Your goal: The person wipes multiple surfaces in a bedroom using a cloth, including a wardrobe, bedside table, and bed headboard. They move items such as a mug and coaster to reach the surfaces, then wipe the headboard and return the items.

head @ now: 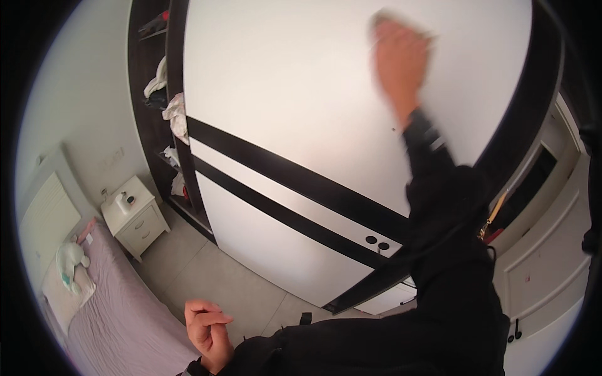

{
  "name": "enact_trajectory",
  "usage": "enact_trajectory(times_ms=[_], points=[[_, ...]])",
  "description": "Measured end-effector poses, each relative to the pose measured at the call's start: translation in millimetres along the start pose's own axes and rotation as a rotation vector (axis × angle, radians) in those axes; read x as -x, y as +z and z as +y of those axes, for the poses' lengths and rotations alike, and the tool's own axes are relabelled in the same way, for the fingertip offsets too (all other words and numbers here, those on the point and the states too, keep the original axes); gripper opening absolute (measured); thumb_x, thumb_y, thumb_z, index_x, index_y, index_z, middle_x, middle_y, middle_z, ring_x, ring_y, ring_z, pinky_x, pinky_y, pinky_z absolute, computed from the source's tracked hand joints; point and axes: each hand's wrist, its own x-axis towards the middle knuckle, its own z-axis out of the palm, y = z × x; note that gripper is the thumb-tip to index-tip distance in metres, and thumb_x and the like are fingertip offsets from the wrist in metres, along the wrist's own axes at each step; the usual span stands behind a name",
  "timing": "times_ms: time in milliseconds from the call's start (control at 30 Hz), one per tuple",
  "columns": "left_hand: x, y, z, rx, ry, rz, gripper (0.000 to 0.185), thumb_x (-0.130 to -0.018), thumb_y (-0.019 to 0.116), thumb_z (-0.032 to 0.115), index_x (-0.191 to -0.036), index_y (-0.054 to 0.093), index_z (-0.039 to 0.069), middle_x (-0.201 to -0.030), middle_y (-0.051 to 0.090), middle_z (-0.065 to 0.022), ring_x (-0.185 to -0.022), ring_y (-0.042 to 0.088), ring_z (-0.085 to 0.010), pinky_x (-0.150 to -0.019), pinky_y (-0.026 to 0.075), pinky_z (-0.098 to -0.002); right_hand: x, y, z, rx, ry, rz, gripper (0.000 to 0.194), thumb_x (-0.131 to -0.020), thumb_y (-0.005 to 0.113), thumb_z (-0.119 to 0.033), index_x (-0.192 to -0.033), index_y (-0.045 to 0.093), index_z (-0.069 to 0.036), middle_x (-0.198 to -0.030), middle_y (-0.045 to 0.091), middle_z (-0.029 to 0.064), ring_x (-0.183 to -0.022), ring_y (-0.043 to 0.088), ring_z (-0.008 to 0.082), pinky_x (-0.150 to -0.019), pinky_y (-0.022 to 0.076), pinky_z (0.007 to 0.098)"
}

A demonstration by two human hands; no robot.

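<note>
My right hand (400, 61) is raised against the upper part of a white wardrobe door (291, 70) and presses a cloth (392, 18) to it; hand and cloth are blurred. The cloth's exact kind cannot be told. Two dark stripes cross the door below, with round dark knobs (377, 243) near its lower right. Low in the view, my left hand (209, 333) hangs with bent fingers apart and holds nothing, between the bed and the door.
Open shelves (176, 188) with clothes stand left of the door. A white nightstand (136, 223) and a bed with a lilac sheet (117, 291) and a plush toy (70, 263) are at the left. A white room door (541, 263) is at the right.
</note>
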Motion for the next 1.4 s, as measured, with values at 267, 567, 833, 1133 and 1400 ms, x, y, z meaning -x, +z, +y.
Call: enact_trajectory(times_ms=[267, 567, 833, 1133, 1400], points=[[12, -48, -3, -0.137, 0.031, 0.068, 0.022, -0.078, 0.049, -0.009, -0.078, 0.065, 0.007, -0.096, 0.054, -0.0107, -0.078, 0.052, -0.0173, -0.067, 0.042, -0.0273, 421, -101, -143, -0.926, -1.033, -0.659, 0.043, -0.091, 0.048, -0.014, -0.133, 0.054, -0.003, -0.141, 0.051, 0.0167, -0.135, 0.045, 0.0293, -0.117, 0.0303, 0.0439], [23, -77, -25, -0.151, -0.072, 0.16, 0.019, -0.079, 0.048, -0.009, -0.078, 0.062, 0.005, -0.098, 0.053, -0.0104, -0.082, 0.05, -0.0168, -0.071, 0.039, -0.0258, 187, -24, -202, -0.623, -0.389, -0.319, 0.049, -0.092, 0.044, -0.007, -0.142, 0.05, -0.009, -0.153, 0.044, 0.0039, -0.144, 0.036, 0.0231, -0.12, 0.0229, 0.046], [-9, -99, -81, -0.148, -0.28, 0.341, 0.021, -0.078, 0.047, -0.011, -0.079, 0.062, 0.004, -0.099, 0.053, -0.0092, -0.078, 0.049, -0.0135, -0.07, 0.04, -0.0259, 361, -99, -171, -0.503, -0.23, -0.774, 0.049, -0.096, 0.046, -0.01, -0.145, 0.048, -0.014, -0.155, 0.041, 0.0055, -0.144, 0.034, 0.0282, -0.114, 0.0265, 0.0521], [-151, -63, -151, -0.108, -0.199, -0.069, 0.027, -0.08, 0.048, -0.015, -0.085, 0.067, 0.004, -0.103, 0.053, -0.0084, -0.08, 0.051, -0.0133, -0.067, 0.042, -0.0247, 315, -41, -369, -0.56, -0.146, -0.854, 0.054, -0.096, 0.046, -0.02, -0.15, 0.044, -0.022, -0.158, 0.037, -0.0026, -0.144, 0.033, 0.0223, -0.116, 0.0235, 0.0469], [-215, -64, -195, -0.074, -0.203, 0.005, 0.025, -0.08, 0.051, -0.013, -0.082, 0.068, 0.005, -0.102, 0.055, -0.0085, -0.081, 0.05, -0.0134, -0.068, 0.04, -0.0252, 221, 42, -596, -0.904, -0.261, -0.477, 0.047, -0.093, 0.042, -0.014, -0.136, 0.054, 0.003, -0.152, 0.044, 0.0126, -0.147, 0.032, 0.024, -0.123, 0.0145, 0.042]])
